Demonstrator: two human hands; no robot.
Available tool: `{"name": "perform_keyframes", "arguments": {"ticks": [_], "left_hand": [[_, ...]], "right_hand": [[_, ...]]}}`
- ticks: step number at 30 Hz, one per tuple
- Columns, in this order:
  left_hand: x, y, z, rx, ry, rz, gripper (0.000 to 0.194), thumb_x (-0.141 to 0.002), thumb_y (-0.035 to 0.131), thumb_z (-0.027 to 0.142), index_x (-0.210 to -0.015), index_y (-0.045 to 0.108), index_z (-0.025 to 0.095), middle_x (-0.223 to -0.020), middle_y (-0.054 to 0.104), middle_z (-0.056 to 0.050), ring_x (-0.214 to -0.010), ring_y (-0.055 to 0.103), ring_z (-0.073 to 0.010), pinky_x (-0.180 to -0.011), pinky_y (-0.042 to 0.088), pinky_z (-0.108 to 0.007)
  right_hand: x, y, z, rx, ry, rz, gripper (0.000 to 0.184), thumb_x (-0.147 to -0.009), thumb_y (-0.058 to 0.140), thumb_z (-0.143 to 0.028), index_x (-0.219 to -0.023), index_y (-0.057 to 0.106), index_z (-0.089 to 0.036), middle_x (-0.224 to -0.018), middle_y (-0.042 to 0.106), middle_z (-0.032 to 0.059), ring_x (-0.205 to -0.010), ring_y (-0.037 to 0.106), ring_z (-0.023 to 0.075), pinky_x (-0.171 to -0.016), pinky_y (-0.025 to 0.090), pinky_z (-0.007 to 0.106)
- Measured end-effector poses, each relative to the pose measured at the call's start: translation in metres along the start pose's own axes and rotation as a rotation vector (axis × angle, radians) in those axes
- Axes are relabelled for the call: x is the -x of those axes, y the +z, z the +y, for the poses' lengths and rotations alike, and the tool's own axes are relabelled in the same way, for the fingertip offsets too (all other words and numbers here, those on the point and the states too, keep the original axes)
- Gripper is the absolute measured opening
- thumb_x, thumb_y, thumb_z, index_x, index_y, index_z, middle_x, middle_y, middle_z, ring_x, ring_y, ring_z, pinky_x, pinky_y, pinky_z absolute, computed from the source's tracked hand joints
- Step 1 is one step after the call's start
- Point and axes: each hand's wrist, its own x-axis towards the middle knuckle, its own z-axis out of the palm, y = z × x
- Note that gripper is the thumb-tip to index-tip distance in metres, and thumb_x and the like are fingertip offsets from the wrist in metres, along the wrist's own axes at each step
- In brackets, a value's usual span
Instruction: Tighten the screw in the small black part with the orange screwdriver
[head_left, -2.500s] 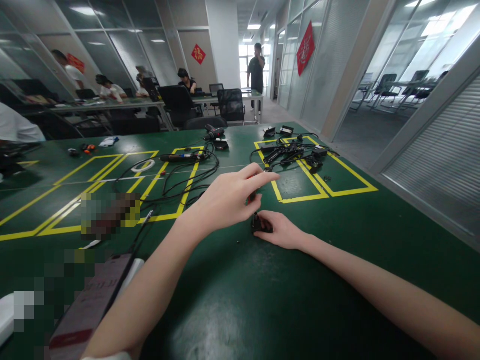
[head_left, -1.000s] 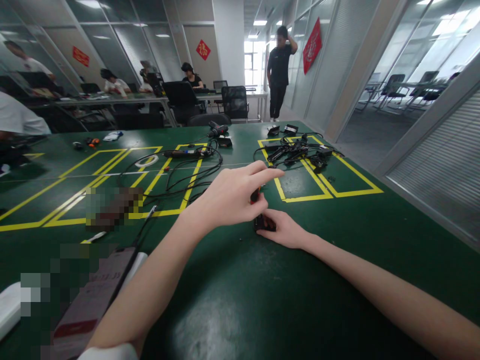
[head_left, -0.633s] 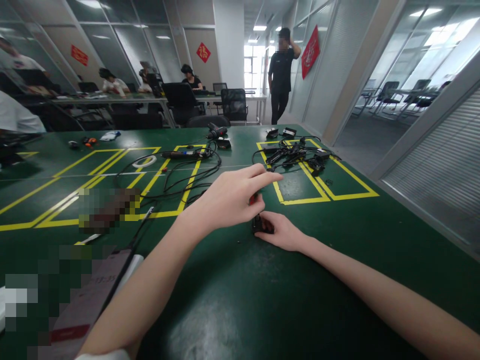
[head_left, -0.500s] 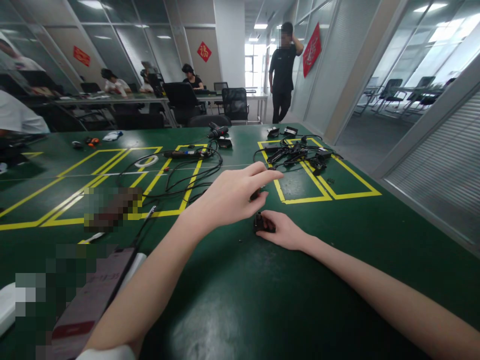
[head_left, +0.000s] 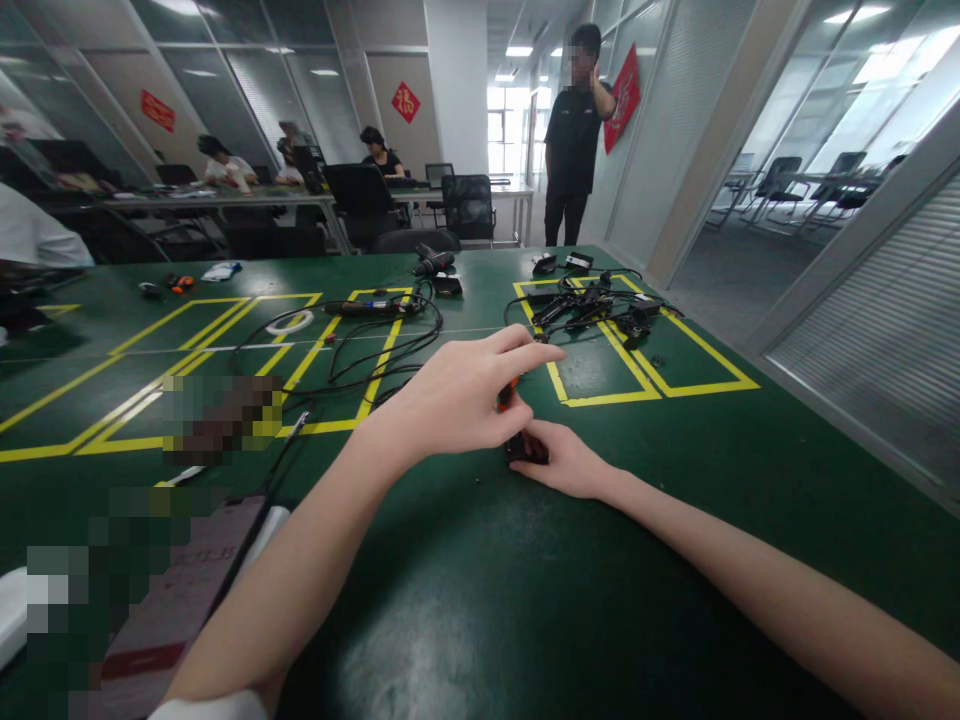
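Well inside the table (head_left: 525,560) edge, left grip (head_left: 480,390) holds an orange-black handle (head_left: 504,396) — right grip (head_left: 566,462), a black part (head_left: 519,450).

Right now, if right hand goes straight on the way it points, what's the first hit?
Beyond the black part in its grip, the right hand would likely meet the left hand first; depth is unclear, so it might pass beneath.
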Motion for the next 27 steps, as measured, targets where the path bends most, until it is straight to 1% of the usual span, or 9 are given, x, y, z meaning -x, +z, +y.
{"name": "perform_keyframes", "arguments": {"ticks": [6, 10, 12, 15, 18, 21, 23, 25, 27], "left_hand": [[-0.0011, 0.0014, -0.0016, -0.029, -0.024, 0.014, 0.049, -0.089, 0.049, 0.011, -0.135, 0.060, 0.024, -0.119, 0.067, -0.006, -0.077, 0.065, -0.0132, -0.064, 0.045, -0.024], [-0.0010, 0.0008, -0.0015, -0.011, 0.007, 0.015, 0.049, -0.087, 0.051, 0.012, -0.134, 0.061, 0.022, -0.114, 0.068, -0.006, -0.088, 0.067, -0.0166, -0.068, 0.047, -0.025], [-0.0010, 0.0005, -0.0013, -0.004, 0.018, 0.007, 0.051, -0.086, 0.051, 0.011, -0.135, 0.061, 0.022, -0.115, 0.068, -0.006, -0.090, 0.067, -0.0171, -0.069, 0.047, -0.026], [-0.0012, 0.0007, -0.0011, -0.008, 0.003, 0.017, 0.049, -0.088, 0.049, 0.011, -0.134, 0.061, 0.022, -0.118, 0.068, -0.007, -0.084, 0.066, -0.0150, -0.066, 0.046, -0.025], [-0.0013, 0.0012, -0.0008, -0.005, -0.010, 0.030, 0.045, -0.090, 0.050, 0.013, -0.133, 0.063, 0.022, -0.116, 0.068, -0.006, -0.081, 0.066, -0.0143, -0.063, 0.045, -0.024], [-0.0012, 0.0012, -0.0007, 0.003, 0.008, 0.027, 0.048, -0.088, 0.052, 0.012, -0.133, 0.062, 0.021, -0.112, 0.068, -0.006, -0.086, 0.066, -0.0163, -0.066, 0.046, -0.025], [-0.0012, 0.0011, -0.0009, -0.006, 0.009, 0.020, 0.050, -0.086, 0.052, 0.010, -0.134, 0.061, 0.022, -0.113, 0.068, -0.006, -0.087, 0.066, -0.0164, -0.068, 0.046, -0.025], [-0.0013, 0.0011, -0.0013, -0.020, -0.006, 0.014, 0.047, -0.089, 0.050, 0.011, -0.134, 0.061, 0.022, -0.116, 0.068, -0.005, -0.084, 0.066, -0.0152, -0.066, 0.045, -0.025], [-0.0015, 0.0010, -0.0014, -0.025, -0.016, 0.012, 0.041, -0.094, 0.050, 0.016, -0.133, 0.062, 0.023, -0.117, 0.068, -0.005, -0.082, 0.066, -0.0145, -0.065, 0.044, -0.025]], "right_hand": [[0.0002, -0.0009, -0.0008, 0.025, 0.002, 0.001, 0.018, -0.084, 0.074, -0.022, -0.090, 0.057, -0.019, -0.079, 0.057, -0.0020, -0.068, 0.050, 0.0149, -0.064, 0.035, 0.027], [-0.0001, -0.0006, -0.0003, 0.011, -0.004, -0.006, 0.018, -0.084, 0.073, -0.021, -0.093, 0.058, -0.018, -0.078, 0.056, -0.0025, -0.068, 0.050, 0.0149, -0.063, 0.035, 0.026], [-0.0003, -0.0004, -0.0003, 0.004, -0.002, -0.009, 0.018, -0.084, 0.073, -0.021, -0.095, 0.059, -0.018, -0.079, 0.056, -0.0024, -0.068, 0.050, 0.0151, -0.063, 0.035, 0.027], [-0.0004, -0.0005, -0.0007, 0.009, 0.006, -0.005, 0.019, -0.083, 0.074, -0.022, -0.093, 0.059, -0.018, -0.079, 0.057, -0.0022, -0.069, 0.051, 0.0152, -0.063, 0.035, 0.027], [0.0000, -0.0006, -0.0010, 0.010, 0.003, -0.002, 0.018, -0.084, 0.074, -0.022, -0.093, 0.058, -0.018, -0.079, 0.056, -0.0022, -0.069, 0.051, 0.0150, -0.063, 0.035, 0.027], [0.0004, -0.0003, -0.0005, 0.001, -0.004, -0.001, 0.019, -0.084, 0.073, -0.020, -0.096, 0.059, -0.018, -0.079, 0.056, -0.0024, -0.069, 0.050, 0.0148, -0.063, 0.035, 0.026], [0.0004, 0.0002, 0.0003, -0.001, -0.002, 0.000, 0.019, -0.084, 0.074, -0.021, -0.093, 0.058, -0.018, -0.078, 0.055, -0.0028, -0.068, 0.049, 0.0144, -0.062, 0.034, 0.026], [0.0003, 0.0008, 0.0011, 0.001, -0.001, 0.002, 0.019, -0.084, 0.074, -0.022, -0.091, 0.057, -0.018, -0.078, 0.054, -0.0029, -0.067, 0.049, 0.0143, -0.062, 0.034, 0.026], [0.0001, 0.0011, 0.0014, 0.003, -0.002, 0.005, 0.020, -0.084, 0.075, -0.023, -0.090, 0.057, -0.018, -0.078, 0.055, -0.0027, -0.067, 0.048, 0.0144, -0.062, 0.034, 0.026]]}}
